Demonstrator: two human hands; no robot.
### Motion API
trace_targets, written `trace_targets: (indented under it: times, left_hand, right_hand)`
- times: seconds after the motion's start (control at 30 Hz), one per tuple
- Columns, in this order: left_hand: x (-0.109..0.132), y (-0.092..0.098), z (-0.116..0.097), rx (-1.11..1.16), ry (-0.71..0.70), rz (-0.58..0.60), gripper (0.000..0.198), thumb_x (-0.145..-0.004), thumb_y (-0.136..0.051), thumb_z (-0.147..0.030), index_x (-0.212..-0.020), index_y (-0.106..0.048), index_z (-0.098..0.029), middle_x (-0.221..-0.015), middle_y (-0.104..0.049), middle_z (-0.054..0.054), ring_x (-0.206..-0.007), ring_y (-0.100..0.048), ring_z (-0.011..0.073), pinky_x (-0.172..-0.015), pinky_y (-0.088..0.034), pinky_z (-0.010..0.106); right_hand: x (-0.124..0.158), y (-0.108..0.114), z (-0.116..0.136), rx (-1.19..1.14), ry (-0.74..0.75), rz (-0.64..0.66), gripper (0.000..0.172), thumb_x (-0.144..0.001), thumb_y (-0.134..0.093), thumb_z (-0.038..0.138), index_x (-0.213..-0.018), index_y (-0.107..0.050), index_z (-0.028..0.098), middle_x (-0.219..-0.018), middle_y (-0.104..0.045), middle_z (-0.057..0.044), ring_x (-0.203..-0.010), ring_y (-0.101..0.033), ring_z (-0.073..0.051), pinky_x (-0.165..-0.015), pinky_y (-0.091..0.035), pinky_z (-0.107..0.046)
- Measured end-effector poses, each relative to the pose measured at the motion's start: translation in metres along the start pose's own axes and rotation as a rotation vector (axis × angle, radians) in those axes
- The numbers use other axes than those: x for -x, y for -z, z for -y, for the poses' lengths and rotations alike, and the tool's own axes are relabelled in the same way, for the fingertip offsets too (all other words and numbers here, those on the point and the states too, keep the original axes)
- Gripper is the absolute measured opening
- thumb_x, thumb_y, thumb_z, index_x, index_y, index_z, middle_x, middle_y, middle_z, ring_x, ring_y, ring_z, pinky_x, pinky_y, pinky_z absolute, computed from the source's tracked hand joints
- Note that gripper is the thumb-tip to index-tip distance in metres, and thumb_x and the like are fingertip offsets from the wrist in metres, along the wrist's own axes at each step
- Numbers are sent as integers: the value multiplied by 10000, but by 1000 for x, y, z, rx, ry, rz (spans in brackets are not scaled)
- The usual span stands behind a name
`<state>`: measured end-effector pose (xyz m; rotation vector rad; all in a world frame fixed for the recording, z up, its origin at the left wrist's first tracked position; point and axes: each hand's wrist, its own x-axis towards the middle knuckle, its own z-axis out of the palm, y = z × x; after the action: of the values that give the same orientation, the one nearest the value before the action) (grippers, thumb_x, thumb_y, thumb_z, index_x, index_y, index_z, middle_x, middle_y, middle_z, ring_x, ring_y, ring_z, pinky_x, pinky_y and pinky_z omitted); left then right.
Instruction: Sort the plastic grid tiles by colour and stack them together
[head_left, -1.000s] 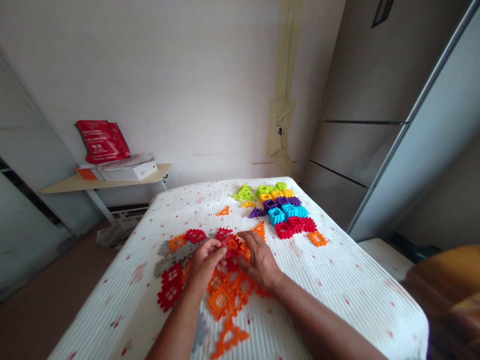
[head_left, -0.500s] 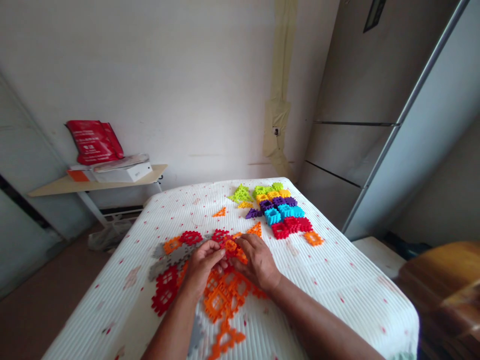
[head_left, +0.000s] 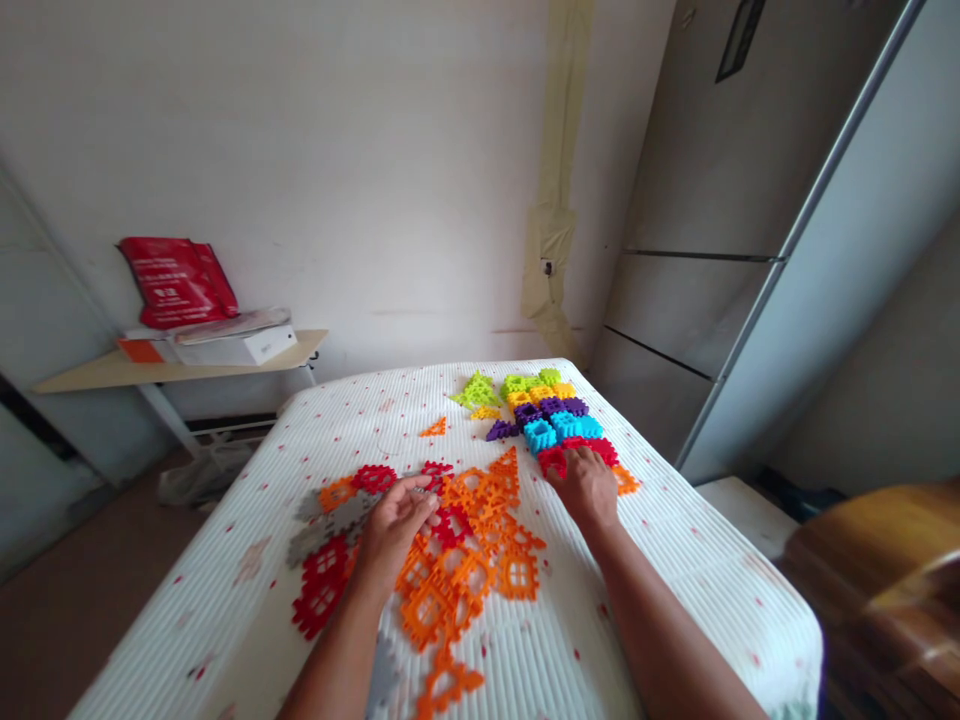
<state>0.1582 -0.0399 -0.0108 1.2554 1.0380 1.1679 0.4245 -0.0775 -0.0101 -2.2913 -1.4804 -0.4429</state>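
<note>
A flat patch of joined orange, red and grey toothed tiles (head_left: pixel 465 550) lies on the white bed cover (head_left: pixel 675 560). My left hand (head_left: pixel 390 530) rests on its left part, fingers curled down onto the red and grey tiles near the middle. My right hand (head_left: pixel 589 490) is off to the right, its fingers curled over the red tiles (head_left: pixel 559 458) at the near end of a sorted block of green, yellow, purple, blue and red tiles (head_left: pixel 551 420). Whether it grips one is hidden.
A loose orange triangle (head_left: pixel 433 429) and a green triangle (head_left: pixel 474 392) lie toward the far edge. A small shelf table (head_left: pixel 172 365) with a white box and a red bag (head_left: pixel 176 280) stands at the left wall. Grey cabinet fronts (head_left: pixel 750 250) rise on the right.
My right hand has left the orange tiles and moved right and away to the red tiles of the sorted block. My left hand stayed on the patch. The camera turned slightly right.
</note>
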Motion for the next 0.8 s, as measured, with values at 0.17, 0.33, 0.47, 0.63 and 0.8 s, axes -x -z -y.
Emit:
trace_targets:
  times: [0.17, 0.33, 0.47, 0.63, 0.8]
  left_hand:
    - [1, -2, 1, 2, -7, -9, 456, -614, -693, -417, -973, -576, -161, -644, -605, -18, -557, -564, 123, -519, -429, 221]
    - [2, -3, 0, -5, -14, -26, 461, -604, -696, -428, -959, -584, -156, -631, -595, -19, -556, -569, 129, -515, -427, 224]
    - [0, 0, 0, -19, -1, 5, 467, -608, -698, -423, -968, -579, -149, -651, -604, -12, -562, -574, 131, -509, -427, 225]
    - [-1, 3, 1, -28, -10, 30, 419, -649, -676, -390, -977, -571, -152, -656, -598, -16, -567, -566, 122, -529, -430, 226]
    - [-1, 4, 2, -17, -33, 10, 392, -656, -665, -387, -959, -588, -150, -643, -607, -10, -567, -572, 128, -536, -430, 229]
  right_hand:
    - [0, -3, 1, 9, -4, 5, 241, -799, -557, 379, -838, -653, 161, -872, -628, -102, -827, -575, -219, -603, -368, -286]
    - [-1, -7, 1, 3, 4, -5, 246, -805, -558, 391, -832, -662, 170, -862, -618, -104, -829, -570, -216, -593, -381, -280]
    - [-2, -7, 2, -4, 9, 7, 256, -817, -544, 388, -830, -663, 162, -867, -613, -110, -836, -559, -218, -593, -375, -280]
    - [-1, -5, 4, -5, 28, 6, 248, -825, -530, 378, -835, -648, 160, -880, -609, -101, -848, -555, -226, -598, -352, -284]
    - [0, -1, 7, -72, 100, -70, 210, -850, -496, 328, -825, -637, 174, -847, -610, -76, -817, -557, -197, -595, -333, -272]
